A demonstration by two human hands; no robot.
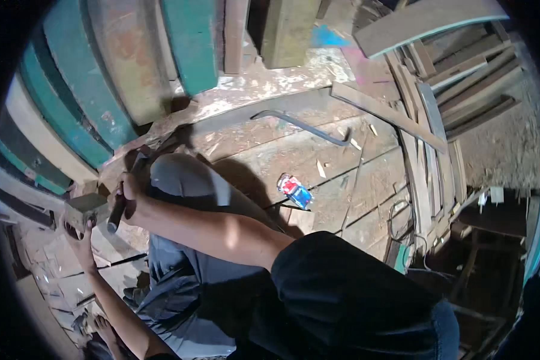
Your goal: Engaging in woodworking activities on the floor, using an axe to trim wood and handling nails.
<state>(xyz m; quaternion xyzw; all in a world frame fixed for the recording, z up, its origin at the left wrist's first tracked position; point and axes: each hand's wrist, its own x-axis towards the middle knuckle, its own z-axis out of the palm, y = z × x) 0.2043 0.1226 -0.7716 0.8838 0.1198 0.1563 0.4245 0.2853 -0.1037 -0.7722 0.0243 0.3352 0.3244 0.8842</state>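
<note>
At the left, my left hand [80,241] grips a squared wooden block [87,207] from its near side, fingers against the wood. Close beside it, my right hand [128,195] is wrapped round the dark handle of a hammer [119,215]. The handle's butt end points down toward the block. Beyond my fist, the hammer's far end is dark and hard to make out against the shadow. My bent knee [183,177] in grey trousers is just right of the right hand.
Green and brown planks [189,45] stand along the far left. A crowbar [303,126] lies on the wood-chip-strewn plank floor, with a red and blue packet [295,191] nearer. Stacked boards [423,132] line the right side. A dark opening [480,258] lies lower right.
</note>
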